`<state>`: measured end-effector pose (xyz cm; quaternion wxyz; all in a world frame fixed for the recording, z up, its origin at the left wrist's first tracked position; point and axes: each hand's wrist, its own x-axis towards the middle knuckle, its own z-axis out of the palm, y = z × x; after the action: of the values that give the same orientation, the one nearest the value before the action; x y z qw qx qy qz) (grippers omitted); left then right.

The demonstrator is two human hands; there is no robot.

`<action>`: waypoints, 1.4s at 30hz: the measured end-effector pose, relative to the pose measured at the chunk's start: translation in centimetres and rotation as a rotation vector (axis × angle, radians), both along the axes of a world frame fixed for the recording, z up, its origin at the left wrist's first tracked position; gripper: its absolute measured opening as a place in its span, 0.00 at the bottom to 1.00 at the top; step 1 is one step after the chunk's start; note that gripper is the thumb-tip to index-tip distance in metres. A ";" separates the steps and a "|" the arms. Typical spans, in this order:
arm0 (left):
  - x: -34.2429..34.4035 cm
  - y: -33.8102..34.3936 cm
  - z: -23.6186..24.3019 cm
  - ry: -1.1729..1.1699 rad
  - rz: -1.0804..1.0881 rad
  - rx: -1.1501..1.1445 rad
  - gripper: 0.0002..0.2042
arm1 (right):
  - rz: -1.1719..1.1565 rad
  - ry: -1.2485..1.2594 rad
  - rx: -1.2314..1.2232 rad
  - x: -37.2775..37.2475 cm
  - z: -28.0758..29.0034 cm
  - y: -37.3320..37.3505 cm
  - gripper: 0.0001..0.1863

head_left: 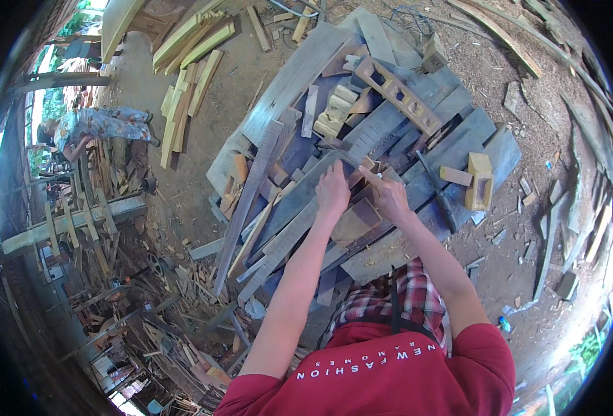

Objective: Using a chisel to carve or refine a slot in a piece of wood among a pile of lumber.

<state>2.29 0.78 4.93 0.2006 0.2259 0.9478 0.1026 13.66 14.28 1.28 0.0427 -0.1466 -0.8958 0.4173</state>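
Observation:
My left hand (333, 191) reaches to the middle of a low work surface heaped with grey boards, its fingers drawn together at the end of a dark narrow piece. Just to its right, my right hand (390, 198) is closed, fingertips close to a small brown wooden piece (367, 163). What either hand grips is too small to make out. Below the hands lies a flat tan wood block (356, 223). A dark long-handled tool (436, 190) rests on the boards to the right. Beyond the hands is a long wooden block with square holes (400, 97).
Pale wooden blocks (480, 182) sit at the work surface's right side. A long grey plank (249, 204) slants along its left. Stacked yellowish boards (192, 97) lie on the dirt floor at far left. Another person (95, 130) is farther left. Scrap wood (175, 340) litters the lower left.

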 end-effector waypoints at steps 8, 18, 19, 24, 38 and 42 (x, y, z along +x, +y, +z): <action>0.1 0.5 -0.4 0.016 0.053 -0.034 0.27 | -0.056 0.036 -0.012 1.6 -0.1 -0.2 0.30; -0.1 1.3 -0.3 0.000 0.041 -0.029 0.25 | -0.084 0.122 -0.017 -1.5 -1.9 -0.3 0.28; -0.1 0.9 -0.2 -0.001 0.046 -0.020 0.24 | -0.065 0.087 -0.042 -1.1 -1.7 -0.4 0.28; -0.2 0.7 1.0 -0.045 0.067 -0.051 0.23 | -0.061 0.010 -0.057 3.3 -1.2 -0.2 0.29; 0.0 0.7 -0.4 -0.008 0.061 -0.065 0.23 | -0.091 0.200 -0.115 5.1 -2.4 0.1 0.29; -0.6 1.1 -0.7 -0.015 0.053 -0.052 0.24 | -0.067 0.020 -0.003 1.8 -1.0 0.3 0.29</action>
<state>1.68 1.89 4.21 0.2108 0.1945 0.9542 0.0848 15.44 14.56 0.31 0.0654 -0.1723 -0.8893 0.4186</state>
